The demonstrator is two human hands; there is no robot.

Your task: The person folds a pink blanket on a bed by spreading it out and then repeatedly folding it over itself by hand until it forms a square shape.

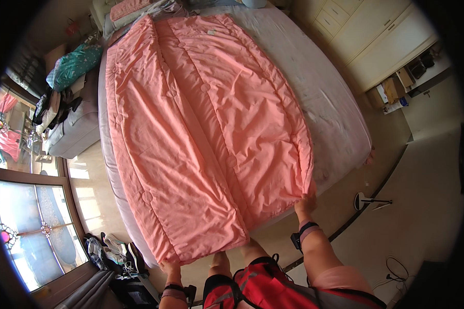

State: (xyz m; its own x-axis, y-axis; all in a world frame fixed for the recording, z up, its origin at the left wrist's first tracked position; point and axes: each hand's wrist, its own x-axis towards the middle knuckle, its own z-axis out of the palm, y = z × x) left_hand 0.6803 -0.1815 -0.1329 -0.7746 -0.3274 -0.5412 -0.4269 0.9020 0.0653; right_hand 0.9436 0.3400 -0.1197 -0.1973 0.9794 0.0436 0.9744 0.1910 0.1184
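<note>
1. So we've got a pink quilt [265,131] spread lengthwise over the bed [340,123], covering the left and middle of it. Pale sheet shows in a wide strip along the right and a thin one along the left.
2. Our left hand [169,268] is down at the quilt's near left corner, fingers closed on the edge.
3. Our right hand [305,204] has hold of the near right corner, a bit farther up the bed than the left. There's a dark band [308,227] on that wrist.
4. The quilt's pretty rumpled, with a long fold line running down its middle and stitched seams near both sides.
5. Off to the left of the bed: a grey sofa [80,131] with a teal patterned bundle [76,67] on top, plus shoes [116,248] nearer us.
6. Cream cabinets [381,49] stand over on the far right.
</note>
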